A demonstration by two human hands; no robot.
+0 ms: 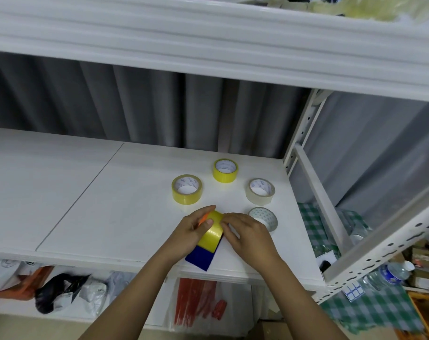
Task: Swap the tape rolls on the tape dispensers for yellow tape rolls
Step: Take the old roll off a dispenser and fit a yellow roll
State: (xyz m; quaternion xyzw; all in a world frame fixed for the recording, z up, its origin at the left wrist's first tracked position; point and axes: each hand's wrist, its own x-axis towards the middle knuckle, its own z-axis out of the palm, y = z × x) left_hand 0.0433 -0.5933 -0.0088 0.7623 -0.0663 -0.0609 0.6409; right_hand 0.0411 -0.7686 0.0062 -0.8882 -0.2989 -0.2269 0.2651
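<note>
Yellow glossy tape roll (211,231) sits on a blue plastic tape dispenser (200,256) near the front edge of a white shelf board (86,204), held between both hands. Going left to right: the left hand (192,231) curls round the left side of the roll, thumb on its yellow face, with an orange part of the dispenser (203,219) showing under the fingers. The right hand (248,233) pinches at the roll's right edge; what its fingertips hold is too hidden to tell.

Behind the hands lie four loose rolls: a pale yellow roll (187,189), a bright yellow roll (225,170), a beige roll (260,191) and a clear roll (263,218) just beside the right hand.

The step appears to be seating the yellow roll or freeing its tape end. To do it well, the left hand should steady roll and dispenser together while the right finds the loose end and draws it straight toward the blue end, keeping it flat and clear of any cutting edge.
</note>
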